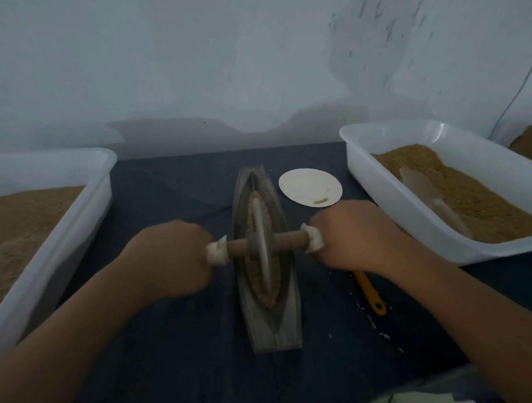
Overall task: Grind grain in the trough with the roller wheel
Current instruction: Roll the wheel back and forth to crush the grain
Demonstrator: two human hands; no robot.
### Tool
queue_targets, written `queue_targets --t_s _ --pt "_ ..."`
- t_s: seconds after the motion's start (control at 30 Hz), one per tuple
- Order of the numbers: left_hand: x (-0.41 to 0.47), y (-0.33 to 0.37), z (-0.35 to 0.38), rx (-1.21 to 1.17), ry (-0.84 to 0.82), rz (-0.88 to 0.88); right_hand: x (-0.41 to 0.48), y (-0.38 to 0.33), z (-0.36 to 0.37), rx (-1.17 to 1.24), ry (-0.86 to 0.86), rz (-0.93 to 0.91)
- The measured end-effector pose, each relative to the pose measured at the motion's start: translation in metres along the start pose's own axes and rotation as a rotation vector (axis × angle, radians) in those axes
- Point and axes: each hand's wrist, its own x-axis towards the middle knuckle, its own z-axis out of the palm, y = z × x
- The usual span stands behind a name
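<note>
Centrally, on a dark cloth-covered surface (172, 187), a long boat-shaped trough (273, 326) runs from near to far, with a band of brownish grain (270, 301) lying along its groove. The roller wheel (262, 247), a thin metal disc, stands upright in the groove about midway along, its edge down among the grain. A wooden axle (239, 247) passes through it from left to right. The left hand (173, 260) holds the left end and the right hand (354, 234) the right end; each grip is a closed fist wrapped round a white-bound handle tip, fingers fully curled. This looks like the grinding stroke itself, mid-run. The next move probably calls for even downward pressure from both fists while rolling the wheel along the groove, keeping it upright so grain is not pushed over the rim. A left tub (76, 215) and a right tub (380, 196) of grain flank the trough, with a white plate (310, 187) just beyond the right hand.
</note>
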Motion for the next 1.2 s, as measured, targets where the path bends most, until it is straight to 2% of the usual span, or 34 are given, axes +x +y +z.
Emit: queue_targets --t_s 0.07,0.1,0.17,0.23,0.33,0.43,0.6,0.7,0.8,0.87,1.03,1.13,1.2 --pt "0.011 0.0 0.002 0.009 0.005 -0.049 0.011 -0.006 -0.004 -0.039 0.097 0.036" --pt "0.023 0.001 -0.001 0.019 0.026 -0.078 0.023 -0.007 -0.008 0.008 0.094 0.05" --pt "0.05 0.004 -0.012 0.036 0.102 -0.139 0.047 -0.008 -0.018 0.085 0.092 0.052" --pt "0.071 0.007 -0.026 0.057 0.164 -0.168 0.062 -0.006 -0.024 0.051 0.185 0.061" --pt "0.075 0.013 -0.04 0.083 0.158 -0.13 0.063 -0.005 -0.02 0.069 0.124 0.12" --pt "0.042 0.015 -0.035 0.072 0.107 -0.043 0.032 -0.004 -0.006 0.068 0.053 0.084" --pt "-0.001 0.008 -0.011 0.119 0.092 0.042 -0.022 -0.005 0.005 0.012 0.203 -0.009" --pt "0.025 0.007 -0.012 0.073 0.085 -0.055 0.007 -0.007 -0.001 -0.004 0.223 0.021" --pt "0.06 0.008 -0.019 0.006 0.16 -0.186 0.05 -0.008 -0.014 0.011 0.306 0.055" --pt "0.07 0.008 -0.02 -0.029 0.197 -0.221 0.063 -0.008 -0.025 -0.011 0.286 0.066" --pt "0.038 0.009 -0.013 0.028 0.195 -0.089 0.027 -0.004 -0.012 0.099 0.118 0.036" --pt "-0.002 0.005 0.003 0.06 0.225 0.005 -0.008 -0.001 -0.002 0.026 0.197 -0.038" --pt "-0.009 0.001 0.01 0.016 0.193 -0.012 -0.012 -0.002 -0.001 -0.028 0.251 -0.066"
